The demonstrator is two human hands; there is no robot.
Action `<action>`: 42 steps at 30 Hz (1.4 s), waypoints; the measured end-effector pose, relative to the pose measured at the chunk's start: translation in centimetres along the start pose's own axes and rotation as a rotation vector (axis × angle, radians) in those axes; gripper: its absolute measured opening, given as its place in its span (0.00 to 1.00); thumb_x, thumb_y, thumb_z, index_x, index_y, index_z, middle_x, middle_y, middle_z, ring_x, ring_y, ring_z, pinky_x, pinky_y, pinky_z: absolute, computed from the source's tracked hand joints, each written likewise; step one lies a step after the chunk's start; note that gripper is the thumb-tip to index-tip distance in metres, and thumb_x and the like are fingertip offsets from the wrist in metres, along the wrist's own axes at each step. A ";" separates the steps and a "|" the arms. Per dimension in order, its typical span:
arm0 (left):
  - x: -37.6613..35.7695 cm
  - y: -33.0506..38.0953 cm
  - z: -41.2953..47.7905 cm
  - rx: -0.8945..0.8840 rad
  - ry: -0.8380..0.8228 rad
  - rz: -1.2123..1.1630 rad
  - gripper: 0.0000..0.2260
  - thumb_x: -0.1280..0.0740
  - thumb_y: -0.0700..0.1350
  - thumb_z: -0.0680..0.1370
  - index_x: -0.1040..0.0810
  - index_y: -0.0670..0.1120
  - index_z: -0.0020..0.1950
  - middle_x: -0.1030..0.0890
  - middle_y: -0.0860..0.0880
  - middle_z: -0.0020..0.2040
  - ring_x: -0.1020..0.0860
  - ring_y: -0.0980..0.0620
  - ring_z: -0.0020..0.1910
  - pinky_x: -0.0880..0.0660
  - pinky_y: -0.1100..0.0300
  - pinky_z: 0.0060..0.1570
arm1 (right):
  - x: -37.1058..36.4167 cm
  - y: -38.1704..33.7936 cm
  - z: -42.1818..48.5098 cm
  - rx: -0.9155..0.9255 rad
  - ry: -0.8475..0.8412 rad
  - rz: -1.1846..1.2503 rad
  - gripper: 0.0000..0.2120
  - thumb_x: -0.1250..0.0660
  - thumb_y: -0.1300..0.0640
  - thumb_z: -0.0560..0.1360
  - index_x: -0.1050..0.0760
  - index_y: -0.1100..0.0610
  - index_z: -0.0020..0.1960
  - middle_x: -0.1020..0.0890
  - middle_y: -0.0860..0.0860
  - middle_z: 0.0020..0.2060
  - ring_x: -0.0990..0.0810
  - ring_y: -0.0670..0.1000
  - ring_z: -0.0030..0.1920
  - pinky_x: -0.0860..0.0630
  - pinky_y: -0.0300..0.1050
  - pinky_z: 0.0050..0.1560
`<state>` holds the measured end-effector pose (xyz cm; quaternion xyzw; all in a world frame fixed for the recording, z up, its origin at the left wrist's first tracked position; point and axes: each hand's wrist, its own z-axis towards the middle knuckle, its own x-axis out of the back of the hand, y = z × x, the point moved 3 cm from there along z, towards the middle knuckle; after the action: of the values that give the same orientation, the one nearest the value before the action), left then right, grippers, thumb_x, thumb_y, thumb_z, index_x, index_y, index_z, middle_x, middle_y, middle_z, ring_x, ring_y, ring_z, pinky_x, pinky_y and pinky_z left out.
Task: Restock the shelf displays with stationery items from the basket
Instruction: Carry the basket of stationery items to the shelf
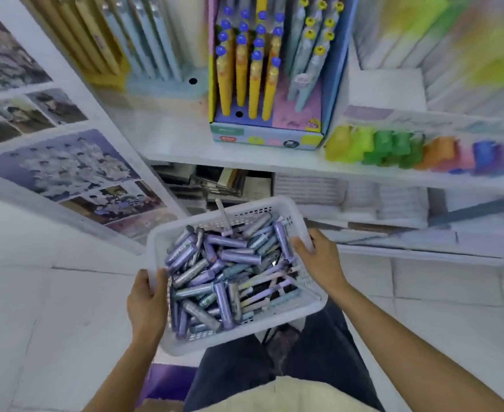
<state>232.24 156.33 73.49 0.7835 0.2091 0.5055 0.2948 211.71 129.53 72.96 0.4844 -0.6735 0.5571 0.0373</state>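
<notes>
Currently, a basket of pens is gripped at 2 rims by left hand and right hand before the shelf; carrying seems underway; 1 hand must be freed next.

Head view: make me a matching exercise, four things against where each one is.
Things:
1. basket
2. yellow pens
3. purple tubes
4. photo prints

Places:
A. piled in the basket
B. on the panel at the left
C. upright in a box on the shelf
D. gripped by the left hand and right hand

Pairs: 1-D, 2-C, 3-A, 4-B
</notes>
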 end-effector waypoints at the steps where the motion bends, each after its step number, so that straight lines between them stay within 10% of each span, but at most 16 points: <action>1: -0.8 0.2 0.1 -0.012 -0.035 -0.001 0.17 0.38 0.49 0.82 0.37 0.49 0.35 0.30 0.49 0.30 0.34 0.51 0.29 0.38 0.54 0.30 | 0.6 0.9 -0.6 -0.021 0.019 0.002 0.10 0.34 0.54 0.79 0.27 0.60 0.45 0.26 0.48 0.33 0.26 0.49 0.35 0.35 0.37 0.33; 12: -15.3 1.4 -1.7 -0.155 -0.274 0.101 0.18 0.37 0.49 0.81 0.34 0.36 0.39 0.27 0.40 0.31 0.31 0.44 0.30 0.36 0.56 0.31 | 6.0 15.8 -1.2 -0.205 0.184 0.027 0.15 0.33 0.56 0.78 0.36 0.49 0.36 0.30 0.45 0.28 0.30 0.40 0.27 0.34 0.31 0.28; 19: -29.4 -2.7 -1.7 -0.161 -0.344 0.187 0.18 0.38 0.51 0.81 0.35 0.40 0.38 0.28 0.42 0.29 0.29 0.43 0.28 0.37 0.54 0.29 | 5.1 29.9 3.7 -0.298 0.091 -0.064 0.13 0.36 0.51 0.79 0.35 0.55 0.40 0.27 0.50 0.31 0.26 0.50 0.32 0.36 0.41 0.29; 42: -65.7 -27.9 12.2 -0.091 -0.379 0.484 0.11 0.41 0.51 0.82 0.33 0.43 0.48 0.26 0.44 0.40 0.29 0.44 0.37 0.35 0.55 0.37 | -18.3 65.4 24.5 -0.402 0.003 -0.286 0.12 0.43 0.50 0.82 0.33 0.59 0.49 0.21 0.58 0.46 0.24 0.56 0.43 0.31 0.46 0.41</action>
<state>216.19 132.77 6.98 0.8768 -0.0652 0.4149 0.2342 187.99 115.55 6.23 0.5568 -0.6954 0.4016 0.2126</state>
